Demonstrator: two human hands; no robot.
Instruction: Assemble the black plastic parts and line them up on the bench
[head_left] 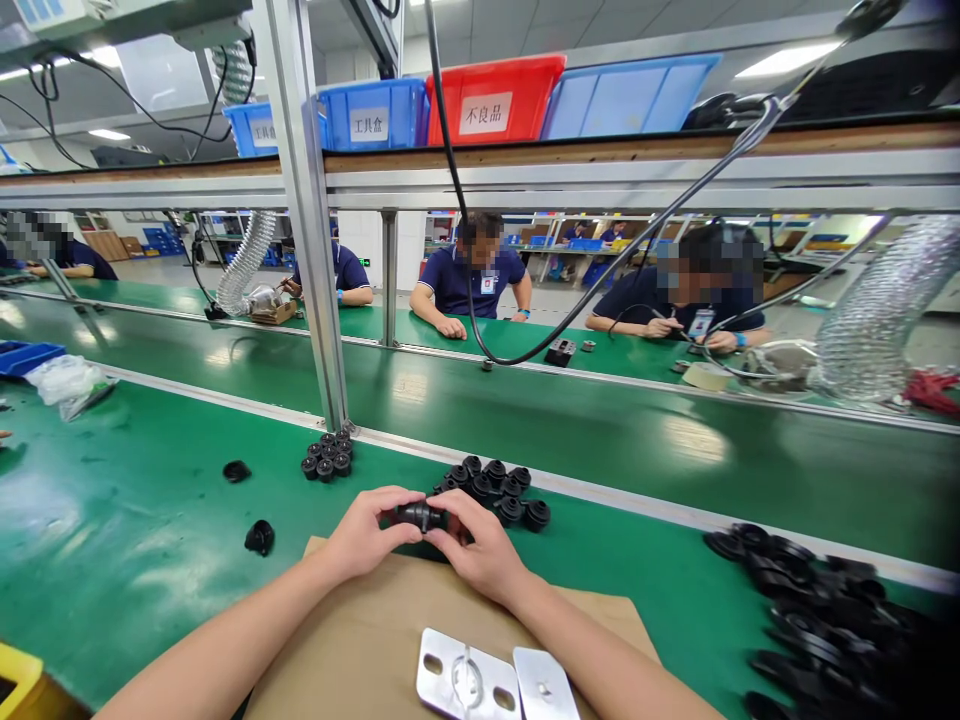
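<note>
Between my two hands is a small black ribbed part (421, 516), held sideways above the far edge of a brown cardboard sheet (360, 640). My left hand (369, 528) pinches its left end with thumb and fingers. On the other end, my right hand (480, 545) closes its thumb and fingers. Just beyond my hands, a cluster of black round stepped parts (495, 485) sits on the green bench. Nearer to me, a silver metal plate with oval slots (466, 675) and a second metal plate (546, 688) rest on the cardboard.
A pile of black parts (817, 610) spreads at the right. Black cylinders (327, 457) stand by the metal post (304, 220); two loose black pieces (259, 538) lie left. A yellow bin (30, 680) is at lower left. A black cable (517, 358) hangs ahead. Co-workers (480, 270) sit opposite.
</note>
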